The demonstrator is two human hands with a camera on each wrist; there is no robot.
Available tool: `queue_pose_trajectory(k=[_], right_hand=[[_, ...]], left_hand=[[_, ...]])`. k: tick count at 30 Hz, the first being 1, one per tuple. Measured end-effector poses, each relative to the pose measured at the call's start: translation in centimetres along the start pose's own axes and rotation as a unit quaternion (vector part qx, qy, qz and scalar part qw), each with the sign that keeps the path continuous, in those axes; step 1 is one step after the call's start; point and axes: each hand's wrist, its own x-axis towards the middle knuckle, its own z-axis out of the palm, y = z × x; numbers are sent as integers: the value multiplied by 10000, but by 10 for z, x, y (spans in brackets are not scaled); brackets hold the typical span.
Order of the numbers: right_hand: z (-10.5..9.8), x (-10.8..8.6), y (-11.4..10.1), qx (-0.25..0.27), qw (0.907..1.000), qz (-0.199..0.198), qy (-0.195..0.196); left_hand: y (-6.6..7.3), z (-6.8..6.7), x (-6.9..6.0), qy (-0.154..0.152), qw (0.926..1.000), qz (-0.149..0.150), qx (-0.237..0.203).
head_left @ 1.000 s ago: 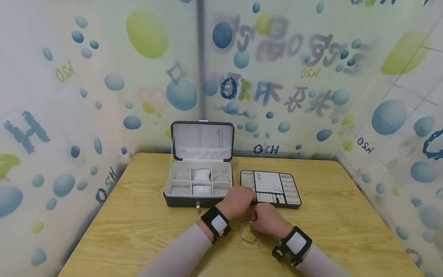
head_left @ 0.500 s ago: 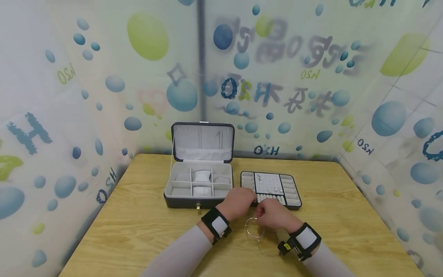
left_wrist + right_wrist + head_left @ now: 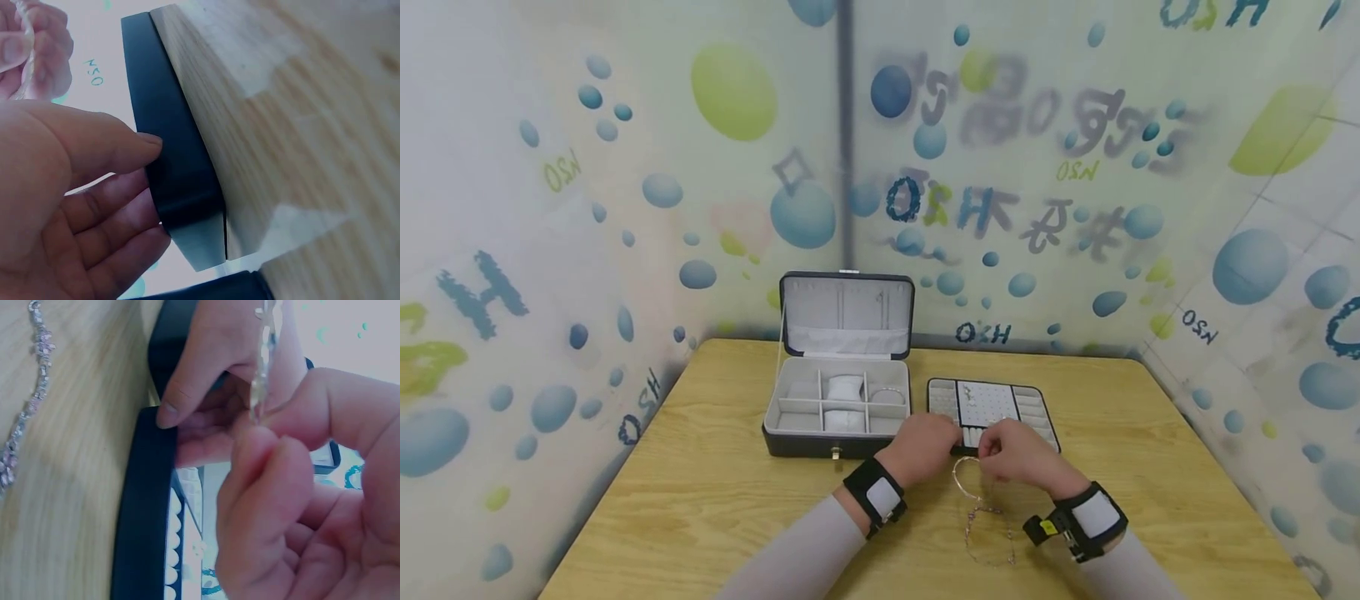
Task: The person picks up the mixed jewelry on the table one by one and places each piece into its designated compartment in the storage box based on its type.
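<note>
In the head view my left hand (image 3: 922, 451) is at the near left corner of a dark-edged jewelry tray (image 3: 1030, 403). The left wrist view shows its thumb on the tray's black front wall (image 3: 167, 125) and fingers against the corner. My right hand (image 3: 1028, 458) pinches a thin, shiny bangle (image 3: 957, 477) between thumb and fingers, raised in front of the tray; the right wrist view shows the bangle (image 3: 261, 381) edge-on. Below it, a chain bracelet with pinkish stones (image 3: 967, 527) lies loosely looped on the table.
Left of the tray stands an open jewelry box (image 3: 786, 445), its lid (image 3: 808, 312) upright. Two white cushions (image 3: 846, 388) and a ring-shaped bracelet (image 3: 888, 390) sit in its compartments. Earrings (image 3: 967, 392) show on the tray's panel. The wooden table (image 3: 700, 467) meets patterned walls behind.
My right hand has moved right and slightly up with the bangle, away from the chain bracelet, which now shows fully on the table. The left hand has stayed at the tray's corner.
</note>
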Motion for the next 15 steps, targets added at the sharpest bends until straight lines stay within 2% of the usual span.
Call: queue_pose_trajectory(k=[9, 15], right_hand=[[-7, -2, -7, 316, 9990, -40, 320], [-9, -5, -13, 367, 9986, -144, 351]], left_hand=[[1, -4, -1, -73, 10000, 25, 46], [1, -9, -1, -134, 9996, 75, -225]])
